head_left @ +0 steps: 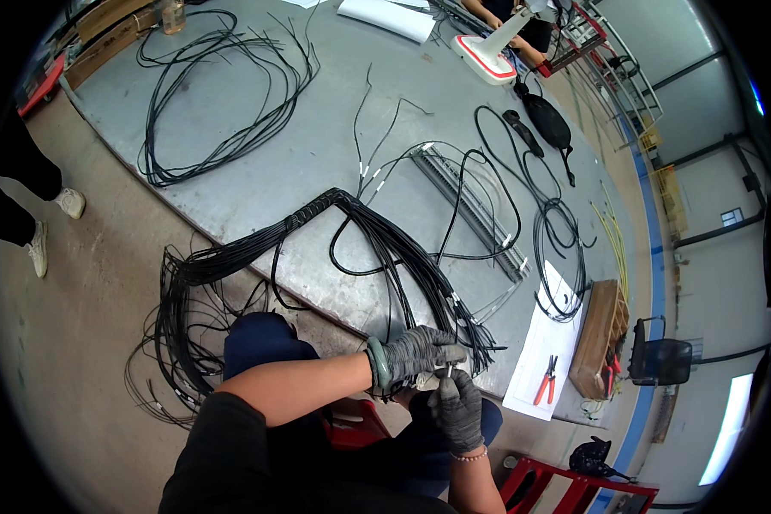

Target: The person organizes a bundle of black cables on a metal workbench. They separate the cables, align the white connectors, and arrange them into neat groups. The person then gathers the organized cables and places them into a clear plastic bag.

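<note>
Grey knitted gloves cover both my hands, which meet at the table's near edge. My left hand [413, 353] is closed, its fingers pinching a black wire at the loose ends of a wire harness [403, 231]. Just below it, my right hand [458, 413] is closed too, thumb and fingertips at the wire's end, where a small pale piece shows; its exact kind is too small to make out. The thick black harness bends across the table, wrapped near its bend, and one end hangs over the edge to my left. White marker sleeves sit on several of its wires.
Red-handled pliers [546, 381] lie on a paper sheet [531, 351] beside a wooden box [598, 338]. A long grey terminal strip [471, 210] rests beyond the harness. Coiled black cables [223, 158] lie far left. Other people stand at the far side and at left.
</note>
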Demonstrator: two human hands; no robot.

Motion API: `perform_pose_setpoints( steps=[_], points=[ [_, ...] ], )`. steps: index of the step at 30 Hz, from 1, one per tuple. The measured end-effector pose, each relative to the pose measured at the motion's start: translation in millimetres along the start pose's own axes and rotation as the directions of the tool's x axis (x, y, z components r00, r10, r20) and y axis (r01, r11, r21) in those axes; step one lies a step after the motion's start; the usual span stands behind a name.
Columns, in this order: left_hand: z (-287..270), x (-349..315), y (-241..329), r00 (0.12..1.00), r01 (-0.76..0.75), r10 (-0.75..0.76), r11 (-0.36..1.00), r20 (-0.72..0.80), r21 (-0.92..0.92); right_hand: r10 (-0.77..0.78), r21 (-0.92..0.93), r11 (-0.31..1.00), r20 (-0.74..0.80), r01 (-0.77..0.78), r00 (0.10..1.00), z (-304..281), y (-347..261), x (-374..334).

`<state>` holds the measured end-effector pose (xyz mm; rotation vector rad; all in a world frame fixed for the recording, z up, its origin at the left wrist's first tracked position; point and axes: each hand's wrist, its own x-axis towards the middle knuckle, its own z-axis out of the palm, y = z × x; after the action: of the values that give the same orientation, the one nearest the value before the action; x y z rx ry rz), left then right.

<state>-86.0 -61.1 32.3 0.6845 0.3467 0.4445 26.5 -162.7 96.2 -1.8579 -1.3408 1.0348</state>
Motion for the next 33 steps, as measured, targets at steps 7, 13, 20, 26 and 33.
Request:
perform_pose_setpoints(
  steps=[7, 13, 20, 26, 33],
  points=[
    [14, -2, 9, 0.988, -0.103, 0.085, 0.985, 0.133, 0.141, -0.577, -0.54, 0.666, 0.063, 0.514, 0.814, -16, 25, -3],
    [22, -12, 29, 0.996, -0.023, 0.019, 0.998, 0.083, 0.053, -0.396, -0.458, 0.83, -0.08, 0.319, 0.915, -10, 11, -6],
    [18, -11, 22, 1.0, 0.017, -0.014, 0.994, 0.025, -0.112, -0.131, -0.04, 0.991, -0.197, 0.126, 0.972, 5, -23, -7],
    [22, -15, 27, 0.999, 0.033, -0.038, 0.973, -0.017, -0.229, -0.219, -0.209, 0.96, -0.144, 0.187, 0.965, 0, -20, -2],
    [17, -17, 32, 0.998, -0.031, 0.043, 0.974, 0.05, -0.224, -0.363, -0.308, 0.896, -0.09, 0.321, 0.927, 1, -8, 5]
  ],
)
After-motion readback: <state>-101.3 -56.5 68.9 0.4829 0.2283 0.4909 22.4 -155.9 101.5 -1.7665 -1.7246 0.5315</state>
